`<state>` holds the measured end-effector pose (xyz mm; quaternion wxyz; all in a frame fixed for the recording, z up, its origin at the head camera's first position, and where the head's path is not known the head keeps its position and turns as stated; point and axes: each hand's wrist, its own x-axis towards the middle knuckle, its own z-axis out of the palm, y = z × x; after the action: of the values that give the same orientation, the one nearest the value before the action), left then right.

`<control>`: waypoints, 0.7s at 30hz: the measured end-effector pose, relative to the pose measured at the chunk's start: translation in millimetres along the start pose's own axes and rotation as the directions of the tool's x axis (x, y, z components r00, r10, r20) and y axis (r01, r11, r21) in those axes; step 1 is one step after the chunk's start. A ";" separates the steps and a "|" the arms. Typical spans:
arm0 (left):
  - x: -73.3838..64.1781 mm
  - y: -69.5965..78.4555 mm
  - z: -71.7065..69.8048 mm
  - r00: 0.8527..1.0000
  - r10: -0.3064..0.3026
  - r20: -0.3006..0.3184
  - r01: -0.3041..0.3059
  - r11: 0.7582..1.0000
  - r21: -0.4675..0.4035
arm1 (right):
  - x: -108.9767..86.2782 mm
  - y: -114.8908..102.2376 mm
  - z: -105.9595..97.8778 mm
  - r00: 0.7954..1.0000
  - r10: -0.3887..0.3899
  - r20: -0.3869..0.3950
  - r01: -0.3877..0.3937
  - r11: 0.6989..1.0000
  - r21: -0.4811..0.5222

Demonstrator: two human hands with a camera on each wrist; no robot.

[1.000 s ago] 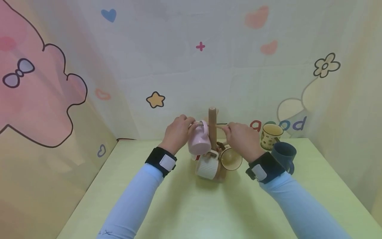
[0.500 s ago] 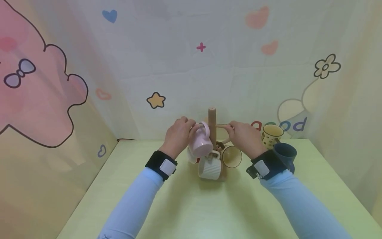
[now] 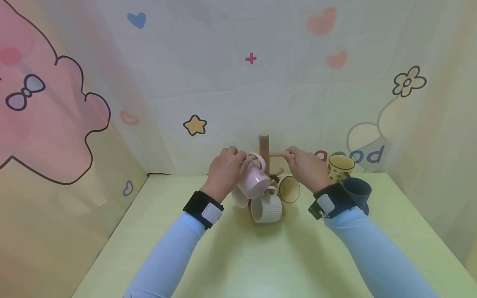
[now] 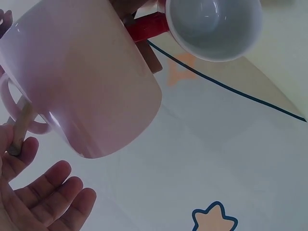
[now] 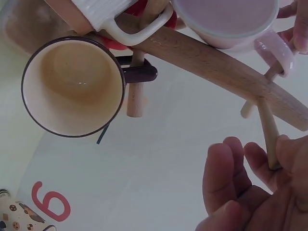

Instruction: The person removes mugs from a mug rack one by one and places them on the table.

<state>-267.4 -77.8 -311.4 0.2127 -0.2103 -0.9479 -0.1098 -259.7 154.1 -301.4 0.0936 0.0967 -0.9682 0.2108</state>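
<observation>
A wooden mug tree [image 3: 264, 142] stands at the back middle of the table, with several mugs hanging on it. My left hand [image 3: 226, 169] pinches the end of an upper peg [image 4: 20, 132] between thumb and index finger. The pink mug [image 3: 254, 181] hangs by its handle from that peg. Opposite, my right hand [image 3: 307, 170] pinches the bare upper peg [image 5: 268, 132] on the right. Below hang a white ribbed mug [image 3: 270, 209], a cream mug with a dark rim [image 3: 289, 189] and a white mug with a red handle [image 4: 216, 29]. The base is mostly hidden.
To the right of the tree, a spotted cream mug [image 3: 340, 167] and a dark blue mug [image 3: 356, 189] stand on the pale table [image 3: 179, 236], close to my right wrist. A printed cloth backdrop [image 3: 223, 82] rises right behind the tree.
The mug tree has turned: its front has swung to the right. The ribbed mug and the pink mug have shifted right, and more of the red-handled mug shows. Both hands keep hold of their pegs.
</observation>
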 end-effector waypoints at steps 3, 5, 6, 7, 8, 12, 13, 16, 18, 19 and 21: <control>-0.7 2.5 -0.4 1.000 0.010 -0.007 -0.010 1.000 0.012 | 2.3 2.5 1.3 1.000 0.006 0.004 -0.006 1.000 0.007; -1.2 3.4 -0.3 1.000 0.018 -0.013 -0.018 1.000 0.020 | 3.5 4.1 2.3 1.000 0.004 0.002 -0.004 1.000 0.013; -1.3 3.7 -0.2 1.000 0.023 -0.016 -0.022 0.999 0.024 | 3.9 4.8 2.7 1.000 0.002 0.000 -0.002 1.000 0.017; -1.6 3.9 -0.2 0.999 0.027 -0.019 -0.026 0.999 0.025 | 4.0 5.0 2.8 1.000 0.000 -0.002 0.000 1.000 0.021; -1.8 4.0 -0.3 0.999 0.032 -0.023 -0.031 0.999 0.030 | 4.2 5.7 3.1 1.000 -0.002 -0.003 0.002 1.000 0.023; -3.0 4.1 0.2 0.998 0.046 -0.039 -0.045 0.998 0.047 | 3.6 6.5 3.5 1.000 -0.011 -0.005 0.011 0.999 0.037; -3.3 4.0 0.6 0.998 0.050 -0.044 -0.047 0.997 0.053 | 3.3 6.5 3.7 1.000 -0.011 -0.005 0.011 0.999 0.041; -3.7 3.1 2.2 0.997 0.055 -0.057 -0.052 0.997 0.065 | 2.8 6.7 4.1 1.000 -0.011 -0.004 0.011 0.998 0.057; -3.8 2.6 3.1 0.997 0.057 -0.060 -0.053 0.996 0.069 | 2.7 6.9 4.6 1.000 -0.012 -0.006 0.012 0.998 0.062; -3.8 2.5 3.5 0.997 0.058 -0.060 -0.053 0.996 0.070 | 2.5 7.1 5.0 1.000 -0.012 -0.009 0.012 0.998 0.063; -3.6 2.3 4.1 0.997 0.057 -0.060 -0.053 0.996 0.069 | 2.6 7.6 5.6 1.000 -0.012 -0.014 0.013 0.998 0.065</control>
<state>-264.9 -75.9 -316.4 0.2519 -0.2256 -0.9378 -0.0786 -264.7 158.2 -308.8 0.0983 0.1043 -0.9596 0.2421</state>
